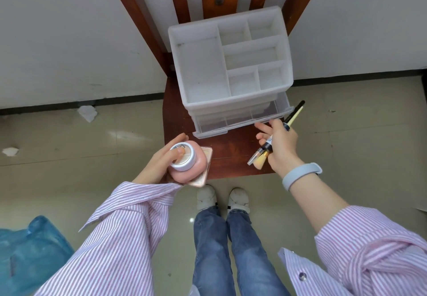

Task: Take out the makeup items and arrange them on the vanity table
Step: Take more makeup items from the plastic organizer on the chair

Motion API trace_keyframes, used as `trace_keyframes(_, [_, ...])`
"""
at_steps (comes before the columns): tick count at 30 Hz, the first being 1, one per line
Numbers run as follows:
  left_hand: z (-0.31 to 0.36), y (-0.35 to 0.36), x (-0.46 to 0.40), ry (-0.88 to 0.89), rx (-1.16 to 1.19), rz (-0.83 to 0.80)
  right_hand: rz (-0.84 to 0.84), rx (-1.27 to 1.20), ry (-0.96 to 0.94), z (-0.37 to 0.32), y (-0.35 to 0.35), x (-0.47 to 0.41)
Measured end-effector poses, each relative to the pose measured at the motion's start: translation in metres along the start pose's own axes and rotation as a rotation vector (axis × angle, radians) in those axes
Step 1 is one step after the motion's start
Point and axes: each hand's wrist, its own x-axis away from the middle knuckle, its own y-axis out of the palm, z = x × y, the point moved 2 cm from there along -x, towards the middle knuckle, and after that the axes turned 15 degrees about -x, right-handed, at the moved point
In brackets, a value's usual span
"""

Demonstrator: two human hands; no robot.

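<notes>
Left hand (161, 159) grips stacked pink compact (188, 168), white jar (183, 157) at 9 o'clock — hard, slick, topple-prone, support underneath. Right hand (280, 147) clutches light makeup brushes (272, 143) at 3 o'clock; squeeze mid-handles.

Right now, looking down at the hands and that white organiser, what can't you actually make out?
Head view only:
- The rose-gold palette: mostly hidden under the pink case and left hand.
- Label on the black tube: too small, wrapped by the right hand.
- Open drawer: its back is covered by the organiser.
- No vanity table is in frame.
</notes>
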Motion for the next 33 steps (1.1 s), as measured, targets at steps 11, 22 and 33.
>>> trace_keyframes(11, [0.014,0.006,-0.004,0.040,-0.037,-0.020,-0.134,-0.319,0.262,-0.002,0.040,0.003])
trace_keyframes(22, [0.041,0.013,-0.029,0.025,-0.145,0.024,-0.058,0.001,0.159,-0.001,0.011,0.003])
trace_keyframes(33, [0.089,0.070,0.045,0.027,-0.169,0.222,-0.028,0.346,-0.005,-0.059,-0.060,0.078])
